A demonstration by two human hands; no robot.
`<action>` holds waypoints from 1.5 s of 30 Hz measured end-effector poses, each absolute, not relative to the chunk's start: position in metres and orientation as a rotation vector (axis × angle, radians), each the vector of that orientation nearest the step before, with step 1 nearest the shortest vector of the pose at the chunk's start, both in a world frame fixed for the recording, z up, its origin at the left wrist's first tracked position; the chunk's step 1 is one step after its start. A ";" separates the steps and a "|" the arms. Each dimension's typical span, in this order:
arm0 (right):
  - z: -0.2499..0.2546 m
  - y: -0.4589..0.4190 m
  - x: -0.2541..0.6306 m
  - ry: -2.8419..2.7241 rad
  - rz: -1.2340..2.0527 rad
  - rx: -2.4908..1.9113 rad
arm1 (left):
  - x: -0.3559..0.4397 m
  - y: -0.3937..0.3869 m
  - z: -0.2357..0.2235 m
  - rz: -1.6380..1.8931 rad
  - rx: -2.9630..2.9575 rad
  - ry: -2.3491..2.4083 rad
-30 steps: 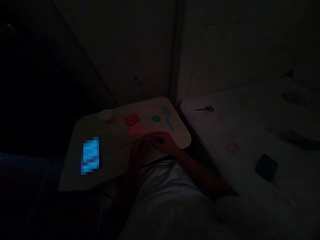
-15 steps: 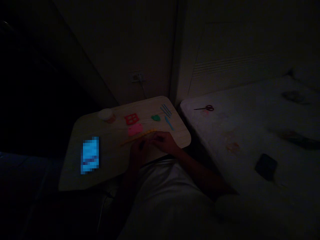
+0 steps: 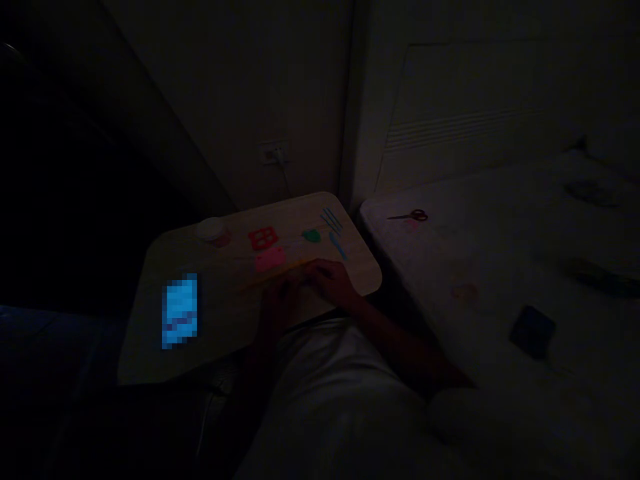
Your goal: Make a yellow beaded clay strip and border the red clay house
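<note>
The scene is very dark. My left hand (image 3: 278, 297) and my right hand (image 3: 327, 277) meet near the front edge of the small table (image 3: 220, 340), fingers bent and drawn together. Anything pinched between them is too dark to make out. Just beyond the fingers lies a long, thin yellow-orange strip (image 3: 280, 271), slanting up to the right. Past it are a flat pink piece (image 3: 270, 258) and a red window-shaped frame (image 3: 263, 238) with four-sided openings. A green lump (image 3: 311, 235) sits beyond my right hand, with a blue plastic knife-like tool (image 3: 337, 245) beside it.
Several thin blue sticks (image 3: 331, 221) lie at the table's far right corner. A lidded tub (image 3: 213, 230) stands at the back left, and a glowing blurred screen (image 3: 180, 311) lies at left. Scissors (image 3: 409, 215) and a dark square object (image 3: 533, 331) rest on the pale mattress-like surface (image 3: 430, 267).
My hands stay in nearly the same place, with the right fingers shifting only slightly. The light brightened a little and then dimmed again. Objects on the table have not moved.
</note>
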State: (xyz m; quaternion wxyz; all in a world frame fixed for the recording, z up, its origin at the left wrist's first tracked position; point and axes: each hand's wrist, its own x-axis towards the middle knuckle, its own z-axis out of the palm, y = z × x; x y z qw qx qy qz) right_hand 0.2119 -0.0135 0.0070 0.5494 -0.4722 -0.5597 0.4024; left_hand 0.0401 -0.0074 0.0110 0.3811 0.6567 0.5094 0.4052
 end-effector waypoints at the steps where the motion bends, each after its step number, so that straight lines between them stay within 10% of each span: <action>1: 0.007 -0.014 0.212 -1.332 0.932 -1.124 | 0.040 -0.007 0.011 1.035 1.673 1.304; 45: 0.006 -0.015 0.210 -1.164 1.083 -1.169 | 0.041 -0.007 0.012 1.035 1.705 1.292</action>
